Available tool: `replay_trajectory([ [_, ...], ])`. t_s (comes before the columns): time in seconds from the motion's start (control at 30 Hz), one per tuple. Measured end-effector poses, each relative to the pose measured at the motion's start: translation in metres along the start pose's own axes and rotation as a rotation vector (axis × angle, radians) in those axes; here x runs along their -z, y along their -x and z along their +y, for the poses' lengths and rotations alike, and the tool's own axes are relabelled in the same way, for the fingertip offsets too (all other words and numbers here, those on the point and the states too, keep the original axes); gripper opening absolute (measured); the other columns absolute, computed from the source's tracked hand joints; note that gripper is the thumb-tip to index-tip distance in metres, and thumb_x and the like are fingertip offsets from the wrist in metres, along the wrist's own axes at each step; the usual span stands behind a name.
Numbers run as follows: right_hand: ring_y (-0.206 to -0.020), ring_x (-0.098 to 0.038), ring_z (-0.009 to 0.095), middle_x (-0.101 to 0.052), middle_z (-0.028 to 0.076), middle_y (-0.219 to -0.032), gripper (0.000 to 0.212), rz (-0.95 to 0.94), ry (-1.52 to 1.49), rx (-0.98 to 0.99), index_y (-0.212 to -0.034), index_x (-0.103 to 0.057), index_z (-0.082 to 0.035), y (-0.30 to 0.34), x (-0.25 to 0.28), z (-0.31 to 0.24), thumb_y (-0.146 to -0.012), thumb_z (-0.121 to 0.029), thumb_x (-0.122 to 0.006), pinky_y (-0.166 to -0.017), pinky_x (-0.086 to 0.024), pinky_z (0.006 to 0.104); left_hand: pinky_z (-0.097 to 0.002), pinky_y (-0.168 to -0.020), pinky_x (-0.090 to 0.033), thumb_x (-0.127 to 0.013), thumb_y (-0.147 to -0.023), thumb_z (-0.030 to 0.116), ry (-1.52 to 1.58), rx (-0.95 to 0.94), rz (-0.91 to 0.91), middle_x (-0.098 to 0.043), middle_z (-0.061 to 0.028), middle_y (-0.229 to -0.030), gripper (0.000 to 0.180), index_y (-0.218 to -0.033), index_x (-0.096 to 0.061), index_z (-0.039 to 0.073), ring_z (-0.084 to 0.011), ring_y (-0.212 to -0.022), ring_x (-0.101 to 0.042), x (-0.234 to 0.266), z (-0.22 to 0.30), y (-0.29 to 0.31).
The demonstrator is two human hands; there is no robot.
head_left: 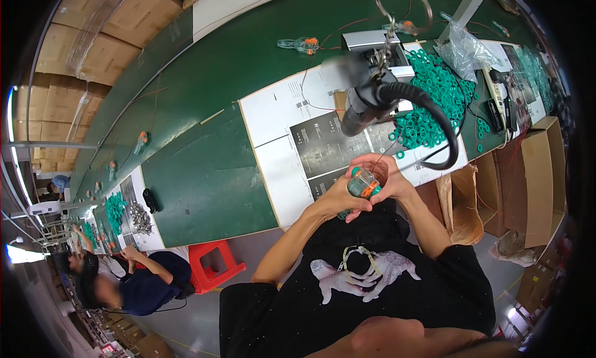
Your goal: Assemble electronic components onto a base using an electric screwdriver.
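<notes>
Room: workshop with stacked cartons (pixel 81 51) at the upper left and a co-worker (pixel 149 283) seated at the lower left, beyond a red stool (pixel 214 266)
Surface: green table (pixel 214 178), partly covered by printed sheets (pixel 264 113)
Piece in hand: clear teal-and-orange device (pixel 362 183), held between both hands near the table's front edge, before the wearer's chest
Left hand: left hand (pixel 335 200), fingers and thumb closed round the device's near side
Right hand: right hand (pixel 392 179), curled round the far and right side of the same device
Overhead tool: black cylindrical tool (pixel 359 111), hanging just beyond the hands, its black hose (pixel 442 119) looping to the right
Loose stock: heap of teal rings (pixel 434 88) beside a metal box (pixel 366 40), some strays near the right hand
Risk, drop: a loosened grip could let the smooth-looking device slip over the front edge
Risk, knock: lifting the hands forward could strike the tool or snag its hose
Risk, scatter: a rightward sweep could push rings off the table
Edges: front edge close under the hands; open cardboard box (pixel 537 190) standing off it at the right
Room for moving: widest to the left, across the green surface; tightest ahead and right
</notes>
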State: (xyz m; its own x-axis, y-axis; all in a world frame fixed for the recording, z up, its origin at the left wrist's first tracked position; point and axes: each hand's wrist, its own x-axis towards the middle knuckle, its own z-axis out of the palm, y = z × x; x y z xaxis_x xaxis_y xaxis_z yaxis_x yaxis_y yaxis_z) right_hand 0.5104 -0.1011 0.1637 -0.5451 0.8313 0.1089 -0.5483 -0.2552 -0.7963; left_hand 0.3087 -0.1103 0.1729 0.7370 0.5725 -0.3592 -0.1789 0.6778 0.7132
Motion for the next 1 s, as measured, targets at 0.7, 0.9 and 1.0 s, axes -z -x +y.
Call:
replay_trajectory([
  [0.7,-0.096,-0.066,0.016,-0.066,0.016,-0.130,0.049,0.222,0.243,-0.097,-0.136,-0.058,0.002,-0.009,-0.039,0.004,-0.088,0.009,-0.069,-0.077,-0.059,0.0295,-0.0521,-0.078,-0.053,-0.062,-0.090,0.005,-1.850,-0.391,1.251,-0.059,-0.0230,-0.105,0.052,-0.140,-0.049,0.011,-0.0426,-0.097,-0.064,0.190,0.204,0.071],
  [0.9,-0.103,-0.065,0.019,-0.063,0.015,-0.131,0.048,0.677,0.475,0.285,-0.133,-0.057,0.003,-0.005,-0.050,0.006,-0.088,0.003,-0.074,-0.083,-0.058,0.0327,-0.0522,-0.106,-0.042,-0.059,-0.080,-0.007,-1.789,-0.378,1.500,-0.055,-0.0241,-0.119,0.070,-0.145,-0.047,0.012,-0.0418,-0.122,-0.053,0.348,0.288,0.080],
  [1.0,-0.112,-0.063,0.023,-0.061,0.014,-0.131,0.060,0.752,0.642,0.699,-0.137,-0.054,0.001,-0.024,-0.066,-0.027,-0.085,-0.005,-0.081,-0.094,-0.054,0.0355,-0.0524,-0.114,-0.038,-0.056,-0.076,-0.009,-1.841,-0.388,1.280,-0.055,-0.0217,-0.135,0.069,-0.142,-0.052,0.010,-0.0395,-0.135,-0.047,0.404,0.260,0.072],
])
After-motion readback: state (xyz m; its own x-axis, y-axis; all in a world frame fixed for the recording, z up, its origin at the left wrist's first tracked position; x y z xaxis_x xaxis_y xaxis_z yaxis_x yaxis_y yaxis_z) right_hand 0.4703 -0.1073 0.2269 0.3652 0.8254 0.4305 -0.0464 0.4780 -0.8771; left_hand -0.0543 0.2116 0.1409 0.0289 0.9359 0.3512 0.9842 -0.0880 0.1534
